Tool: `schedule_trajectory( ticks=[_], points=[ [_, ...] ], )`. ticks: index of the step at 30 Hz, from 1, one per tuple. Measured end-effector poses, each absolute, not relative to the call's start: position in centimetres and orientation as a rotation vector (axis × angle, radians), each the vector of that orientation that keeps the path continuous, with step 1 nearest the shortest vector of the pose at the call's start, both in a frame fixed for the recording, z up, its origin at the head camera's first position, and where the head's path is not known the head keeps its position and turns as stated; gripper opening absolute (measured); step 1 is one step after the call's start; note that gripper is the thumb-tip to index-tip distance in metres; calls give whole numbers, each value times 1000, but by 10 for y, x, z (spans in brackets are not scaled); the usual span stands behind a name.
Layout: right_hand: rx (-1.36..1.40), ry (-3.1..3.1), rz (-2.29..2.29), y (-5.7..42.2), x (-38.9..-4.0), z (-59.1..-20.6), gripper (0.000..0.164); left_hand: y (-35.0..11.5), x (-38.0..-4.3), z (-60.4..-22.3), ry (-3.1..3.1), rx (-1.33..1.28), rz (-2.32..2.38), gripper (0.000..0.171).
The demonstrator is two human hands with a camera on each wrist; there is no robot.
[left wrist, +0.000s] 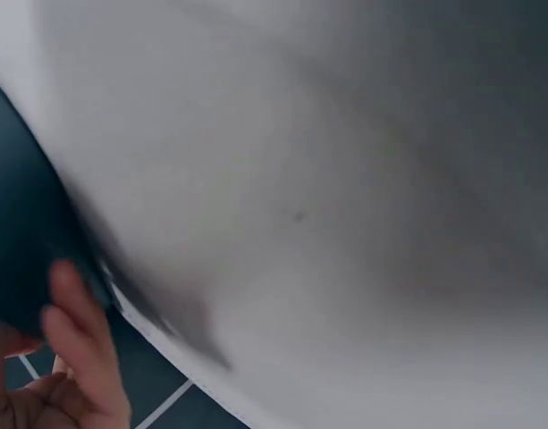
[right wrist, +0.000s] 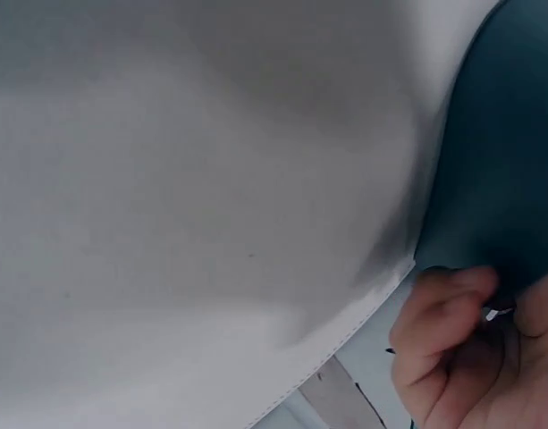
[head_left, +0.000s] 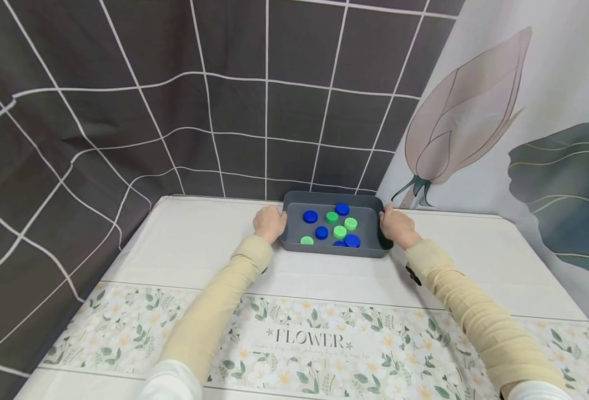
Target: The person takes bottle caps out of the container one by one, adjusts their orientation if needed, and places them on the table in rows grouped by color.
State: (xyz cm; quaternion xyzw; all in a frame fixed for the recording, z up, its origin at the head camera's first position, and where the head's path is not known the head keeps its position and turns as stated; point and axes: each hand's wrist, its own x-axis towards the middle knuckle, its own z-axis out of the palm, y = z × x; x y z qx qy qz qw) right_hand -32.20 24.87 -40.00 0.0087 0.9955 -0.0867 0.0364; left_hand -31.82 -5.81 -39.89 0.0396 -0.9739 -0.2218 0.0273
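Where white tablecloth (head_left: 209, 233) meets gridded curtain (head_left: 239, 105), one grey tray (head_left: 324, 250) containing blue and green caps (head_left: 310, 216); left hand (head_left: 270, 223) gripping its left end; right hand (head_left: 398, 226) gripping its right end.

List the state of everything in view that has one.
Gray tray: held at both ends; whether lifted, unclear
Blue caps: inside tray
Green caps: inside tray
Left hand: gripping tray's left end
Right hand: gripping tray's right end
Tablecloth: spread out
Grid cloth: hanging, rippled
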Motion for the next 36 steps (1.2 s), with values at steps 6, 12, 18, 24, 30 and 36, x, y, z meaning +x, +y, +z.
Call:
schedule_trajectory(
  ticks=[6, 12, 18, 24, 30, 36],
  points=[
    [18, 3092, -270, 249, -323, -403, 33, -58, -319, -404, -3035, 109, -706, 37],
    [32, 3104, -285, 249, -325, -406, 35, -60, -319, -406, -3112, 62, -720, 33],
    [78, 3098, -241, 248, -326, -407, 36, -59, -320, -407, -3135, 29, -703, 33],
    [87, 3108, -218, 247, -325, -407, 37, -58, -322, -408, -3145, 13, -714, 33],
    [100, 3115, -201, 246, -325, -406, 37, -58, -324, -410, -3151, 15, -725, 32],
    [119, 3104, -196, 245, -327, -406, 37, -57, -324, -409, -3152, 20, -724, 32]
  ],
)
